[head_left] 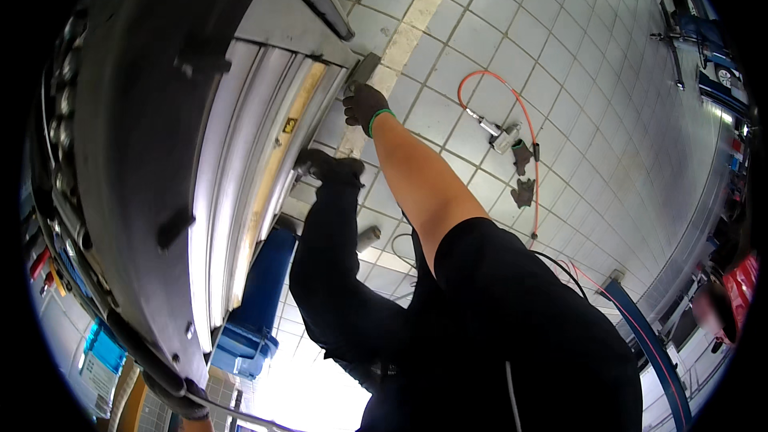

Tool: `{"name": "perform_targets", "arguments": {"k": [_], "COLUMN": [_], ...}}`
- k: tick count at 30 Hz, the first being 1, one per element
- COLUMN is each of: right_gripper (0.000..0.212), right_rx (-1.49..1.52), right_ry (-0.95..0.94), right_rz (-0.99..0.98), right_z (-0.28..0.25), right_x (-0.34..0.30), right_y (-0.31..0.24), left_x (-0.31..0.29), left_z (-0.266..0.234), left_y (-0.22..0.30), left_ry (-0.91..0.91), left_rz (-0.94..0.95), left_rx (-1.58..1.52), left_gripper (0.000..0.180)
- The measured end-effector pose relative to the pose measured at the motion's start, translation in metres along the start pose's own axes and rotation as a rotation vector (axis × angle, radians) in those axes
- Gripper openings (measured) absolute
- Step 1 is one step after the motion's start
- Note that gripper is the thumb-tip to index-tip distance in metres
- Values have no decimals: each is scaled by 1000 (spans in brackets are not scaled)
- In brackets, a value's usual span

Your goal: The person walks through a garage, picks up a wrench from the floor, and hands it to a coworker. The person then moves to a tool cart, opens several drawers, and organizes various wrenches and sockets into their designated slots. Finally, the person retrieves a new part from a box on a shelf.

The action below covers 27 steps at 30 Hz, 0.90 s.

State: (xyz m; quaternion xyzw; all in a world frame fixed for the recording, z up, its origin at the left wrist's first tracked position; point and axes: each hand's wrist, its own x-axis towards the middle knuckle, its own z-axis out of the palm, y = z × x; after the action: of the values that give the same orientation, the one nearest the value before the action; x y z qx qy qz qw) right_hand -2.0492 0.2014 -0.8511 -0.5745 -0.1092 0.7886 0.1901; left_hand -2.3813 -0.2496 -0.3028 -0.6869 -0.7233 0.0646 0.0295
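Observation:
My right hand (366, 106), in a dark glove with a green cuff, reaches down to the floor beside a ribbed metal structure. Its fingers are curled at the near end of a grey block (366, 70). At the lower left, my left hand (186, 402), also gloved, is wrapped over the edge of a large dark curved panel (136, 152); its fingertips are partly hidden. Between the panel and the floor run pale metal ribs (232, 168) with a yellowish strip (280, 152). My dark shoe (328, 166) stands close to the ribs.
An air impact tool (504, 138) on an orange hose (520, 100) lies on the tiled floor, with two dark gloves (523, 192) beside it. A blue bin (256, 304) stands below the ribs. A small grey cylinder (369, 238) lies near my leg. Blue equipment (704, 36) stands far right.

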Motion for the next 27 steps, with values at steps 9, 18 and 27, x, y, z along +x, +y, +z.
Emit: {"name": "perform_targets", "arguments": {"k": [9,18,27], "right_gripper": [42,74,55], "right_rx": [223,-158,-292], "right_ry": [-13,96,-60], "right_rz": [-46,-212,-110], "right_z": [47,39,-104], "right_x": [65,58,30], "right_y": [10,54,126], "left_x": [23,30,7], "left_z": [-7,-9,-3], "left_y": [12,13,21], "left_ry": [-77,-94,-4], "left_rz": [-8,-8,-50], "left_rx": [16,28,43], "left_gripper": [61,58,56]}}
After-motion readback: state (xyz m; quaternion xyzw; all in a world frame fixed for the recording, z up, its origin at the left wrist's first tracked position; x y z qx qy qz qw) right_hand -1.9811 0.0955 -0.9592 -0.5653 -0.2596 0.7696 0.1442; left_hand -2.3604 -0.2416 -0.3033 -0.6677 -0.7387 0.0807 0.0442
